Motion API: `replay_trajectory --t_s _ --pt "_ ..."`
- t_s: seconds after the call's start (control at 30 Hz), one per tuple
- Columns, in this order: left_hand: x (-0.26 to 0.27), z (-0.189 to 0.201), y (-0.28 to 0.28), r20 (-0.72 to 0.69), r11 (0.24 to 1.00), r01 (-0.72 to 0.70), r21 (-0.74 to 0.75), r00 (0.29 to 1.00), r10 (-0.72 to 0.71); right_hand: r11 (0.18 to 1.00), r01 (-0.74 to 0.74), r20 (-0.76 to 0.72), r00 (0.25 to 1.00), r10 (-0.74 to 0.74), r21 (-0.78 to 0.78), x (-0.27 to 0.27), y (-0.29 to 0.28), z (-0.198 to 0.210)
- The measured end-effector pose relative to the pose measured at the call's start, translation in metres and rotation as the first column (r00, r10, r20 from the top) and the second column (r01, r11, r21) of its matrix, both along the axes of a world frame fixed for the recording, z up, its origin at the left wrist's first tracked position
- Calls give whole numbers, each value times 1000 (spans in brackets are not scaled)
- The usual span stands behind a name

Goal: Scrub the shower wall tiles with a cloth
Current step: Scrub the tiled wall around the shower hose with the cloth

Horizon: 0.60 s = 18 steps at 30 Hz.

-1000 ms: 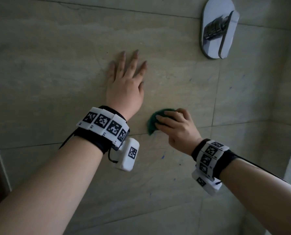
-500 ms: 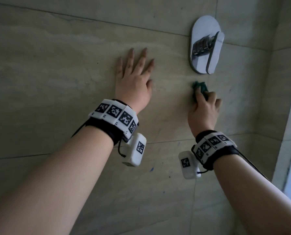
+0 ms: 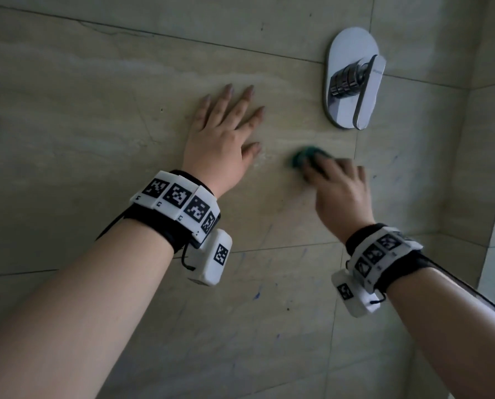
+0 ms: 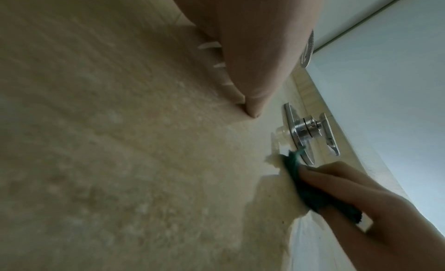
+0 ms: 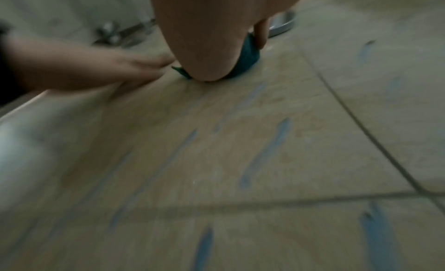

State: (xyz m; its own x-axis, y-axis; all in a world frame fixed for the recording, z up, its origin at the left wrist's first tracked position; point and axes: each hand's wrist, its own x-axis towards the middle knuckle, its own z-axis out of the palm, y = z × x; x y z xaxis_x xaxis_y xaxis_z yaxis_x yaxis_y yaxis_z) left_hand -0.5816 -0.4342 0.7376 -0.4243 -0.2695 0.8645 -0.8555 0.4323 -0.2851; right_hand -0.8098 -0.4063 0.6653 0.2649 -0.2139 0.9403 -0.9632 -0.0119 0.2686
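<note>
left hand point(image 3: 223, 139) spread flat on the wall tiles point(image 3: 67, 110); right hand point(image 3: 338, 191), at its 4 o'clock, fingers curled gripping the green cloth point(image 3: 301, 156) against the tile

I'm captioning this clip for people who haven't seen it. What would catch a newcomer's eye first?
Probably the green cloth the right hand grips against the beige wall tiles, blurred, just below the shiny chrome shower valve. Next, the left hand spread flat on the wall beside it, and the blue streaks on the tiles below.
</note>
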Motion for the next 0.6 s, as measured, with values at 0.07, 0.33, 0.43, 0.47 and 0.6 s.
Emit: replay_trajectory --t_s 0.07,0.33,0.43,0.47,0.6 --pt "0 -1 0 3 1000 -7 0 1000 7 998 38 308 950 -52 48 -11 5 13" --pt "0 1 -1 11 1000 12 17 1000 -12 948 137 501 822 -271 288 28 8 40" --pt "0 1 0 19 1000 11 17 1000 -11 982 57 338 934 -117 181 49 5 41" --pt "0 1 -1 24 1000 5 17 1000 -5 990 18 296 953 -60 143 52 4 41" --pt "2 0 -2 35 1000 0 3 999 0 994 37 150 987 -52 99 38 1 36"
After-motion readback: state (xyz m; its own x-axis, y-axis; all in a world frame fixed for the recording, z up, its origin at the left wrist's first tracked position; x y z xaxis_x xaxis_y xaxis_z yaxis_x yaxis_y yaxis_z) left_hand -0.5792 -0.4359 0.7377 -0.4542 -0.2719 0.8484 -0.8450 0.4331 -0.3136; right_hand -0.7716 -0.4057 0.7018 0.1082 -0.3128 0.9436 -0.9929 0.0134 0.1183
